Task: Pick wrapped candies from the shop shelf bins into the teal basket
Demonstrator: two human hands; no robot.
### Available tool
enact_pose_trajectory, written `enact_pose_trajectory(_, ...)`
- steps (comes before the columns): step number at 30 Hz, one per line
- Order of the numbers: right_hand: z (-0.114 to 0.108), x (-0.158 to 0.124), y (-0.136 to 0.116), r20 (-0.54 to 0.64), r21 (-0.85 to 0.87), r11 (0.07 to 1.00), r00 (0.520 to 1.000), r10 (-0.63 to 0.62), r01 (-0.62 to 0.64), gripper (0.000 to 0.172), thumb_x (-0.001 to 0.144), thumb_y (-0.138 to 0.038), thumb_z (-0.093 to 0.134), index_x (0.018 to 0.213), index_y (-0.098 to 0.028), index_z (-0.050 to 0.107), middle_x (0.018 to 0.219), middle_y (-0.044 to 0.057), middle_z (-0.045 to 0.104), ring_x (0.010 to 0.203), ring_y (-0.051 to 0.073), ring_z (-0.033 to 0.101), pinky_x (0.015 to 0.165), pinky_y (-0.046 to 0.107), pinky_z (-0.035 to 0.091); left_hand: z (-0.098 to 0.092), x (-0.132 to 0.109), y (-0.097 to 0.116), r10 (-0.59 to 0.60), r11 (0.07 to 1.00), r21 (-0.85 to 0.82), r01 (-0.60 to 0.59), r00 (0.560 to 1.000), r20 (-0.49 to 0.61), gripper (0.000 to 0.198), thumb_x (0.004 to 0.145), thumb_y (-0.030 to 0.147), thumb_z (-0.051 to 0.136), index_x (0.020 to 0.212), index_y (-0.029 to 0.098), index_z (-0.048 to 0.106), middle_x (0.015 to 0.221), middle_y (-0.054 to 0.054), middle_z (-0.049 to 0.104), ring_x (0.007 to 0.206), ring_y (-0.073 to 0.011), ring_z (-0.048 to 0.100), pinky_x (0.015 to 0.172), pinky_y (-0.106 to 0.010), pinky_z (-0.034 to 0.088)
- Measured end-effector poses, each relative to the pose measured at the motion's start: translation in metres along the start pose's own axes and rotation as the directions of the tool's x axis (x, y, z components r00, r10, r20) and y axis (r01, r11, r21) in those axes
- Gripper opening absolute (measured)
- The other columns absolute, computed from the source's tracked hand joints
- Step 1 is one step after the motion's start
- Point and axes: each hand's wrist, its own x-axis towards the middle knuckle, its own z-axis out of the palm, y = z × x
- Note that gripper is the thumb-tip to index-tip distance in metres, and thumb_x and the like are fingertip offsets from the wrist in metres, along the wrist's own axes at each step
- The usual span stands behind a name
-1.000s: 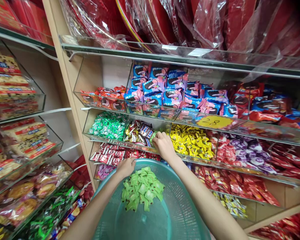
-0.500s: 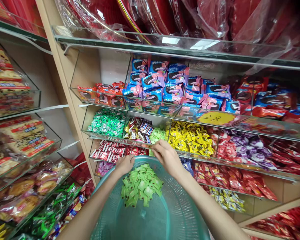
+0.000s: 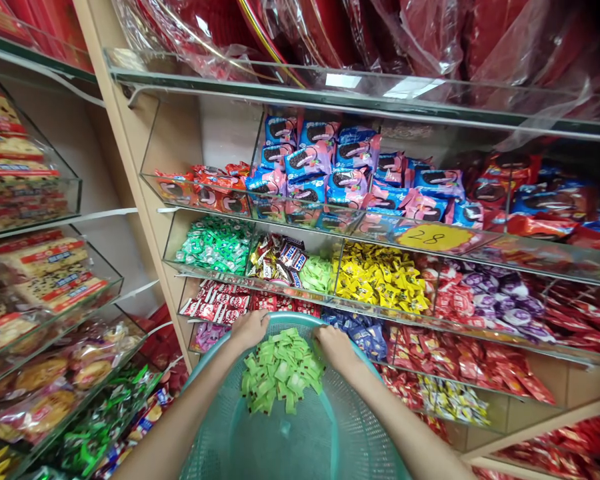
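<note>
A teal plastic basket (image 3: 286, 437) with perforated sides fills the lower middle of the view. Inside, against its far side, lies a heap of small light-green wrapped candies (image 3: 283, 370). My left hand (image 3: 250, 329) is closed over the far rim, left of the heap. Opposite it, my right hand (image 3: 336, 347) is closed at the rim to the right of the candies, its fingertips partly hidden. Just beyond the basket, a shelf bin holds more light-green candies (image 3: 316, 273) beside brown-wrapped chocolate bars (image 3: 291, 255).
Green-wrapped candies (image 3: 214, 245) and yellow-wrapped candies (image 3: 380, 277) share that shelf. Above are blue cookie packs (image 3: 307, 160) behind a glass edge with a yellow price tag (image 3: 430, 236). Blue candies (image 3: 363, 337) lie below. A wooden upright (image 3: 125, 160) separates the left shelves.
My right hand has drawn back from the shelf edge, down to the basket's rim. The blue candies behind it now show more. My left hand has stayed on the rim.
</note>
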Motion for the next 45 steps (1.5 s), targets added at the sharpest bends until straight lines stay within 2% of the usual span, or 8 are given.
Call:
enact_pose_trajectory(9,0.014,0.004,-0.008,0.021,-0.065,0.998,1.0,-0.012,0.013,0.021,0.085,-0.013,0.04,0.09,-0.019,0.06,0.087,0.006,0.064,0.078,0.018,0.062,0.057,0.024,0.039,0.006,0.005,0.002,0.004,1.0,0.024,-0.004,1.0,0.003,0.039,0.085,0.039,0.028,0.112,0.029,0.055,0.11,-0.004,0.064,0.098,-0.0227,0.058,0.082,-0.034,0.042)
enact_pose_trajectory(13,0.016,0.003,-0.009,-0.014,-0.046,0.999,1.0,-0.01,0.009,0.019,0.084,-0.013,0.041,0.09,-0.02,0.059,0.091,0.005,0.062,0.078,0.018,0.062,0.058,0.024,0.04,0.009,0.006,0.0,0.008,1.0,0.019,-0.008,1.0,0.011,0.039,0.085,0.04,0.029,0.113,0.03,0.054,0.109,-0.003,0.064,0.099,-0.0212,0.058,0.083,-0.033,0.041)
enact_pose_trajectory(21,0.005,-0.008,-0.007,-0.12,0.114,0.993,0.992,0.046,-0.032,0.023,0.09,-0.026,0.035,0.087,-0.021,0.058,0.088,0.003,0.061,0.072,0.014,0.061,0.058,0.023,0.037,0.01,0.004,-0.001,-0.007,1.0,0.027,0.007,0.999,0.033,0.04,0.085,0.04,0.028,0.113,0.029,0.054,0.106,-0.005,0.065,0.095,-0.022,0.06,0.077,-0.032,0.042)
enact_pose_trajectory(28,0.0,-0.023,-0.006,-0.11,0.263,0.962,0.988,0.104,-0.072,0.026,0.09,-0.029,0.034,0.09,-0.021,0.058,0.088,0.003,0.061,0.074,0.013,0.06,0.058,0.022,0.034,0.016,0.0,0.004,-0.009,1.0,0.012,0.008,0.999,0.052,0.04,0.085,0.041,0.028,0.114,0.028,0.053,0.11,-0.005,0.063,0.098,-0.0223,0.058,0.079,-0.032,0.042)
enact_pose_trajectory(36,0.012,-0.043,-0.006,-0.129,0.33,0.94,0.983,0.13,-0.081,0.025,0.09,-0.028,0.034,0.084,-0.021,0.057,0.084,0.002,0.061,0.073,0.013,0.06,0.059,0.022,0.032,0.034,-0.012,0.008,0.015,0.999,0.042,-0.019,0.995,0.098,0.037,0.086,0.039,0.027,0.107,0.028,0.056,0.103,-0.004,0.066,0.092,-0.0204,0.06,0.074,-0.029,0.042)
enact_pose_trajectory(45,0.008,-0.054,-0.02,-0.102,0.382,0.913,0.975,0.199,-0.146,0.025,0.089,-0.027,0.035,0.082,-0.02,0.057,0.085,0.004,0.062,0.077,0.015,0.06,0.063,0.021,0.034,0.028,-0.008,0.009,0.078,0.994,0.06,-0.087,0.988,0.136,0.037,0.086,0.038,0.026,0.105,0.027,0.056,0.101,-0.004,0.066,0.092,-0.0209,0.061,0.072,-0.029,0.041)
